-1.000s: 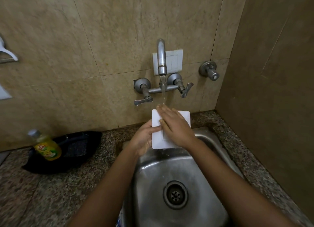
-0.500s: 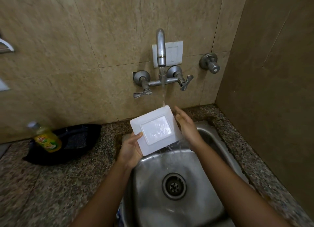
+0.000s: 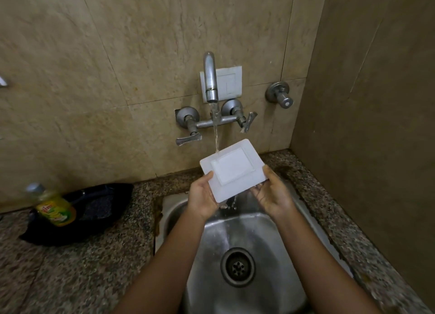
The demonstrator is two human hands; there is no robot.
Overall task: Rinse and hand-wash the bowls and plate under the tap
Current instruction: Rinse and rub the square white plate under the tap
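Sink (image 3: 259,238) below, steel basin wet. Over it, 2 hands: left hand (image 3: 202,196) pinches the white plate (image 3: 233,168) by its near-left edge, right hand (image 3: 270,193) grips its right corner. Plate tilted, water from the tap (image 3: 210,78) striking its far rim.

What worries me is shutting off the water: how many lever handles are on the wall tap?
2. The left lever handle sits left of the water stream, the right lever handle right of it. A separate round knob is further right. None look hidden.
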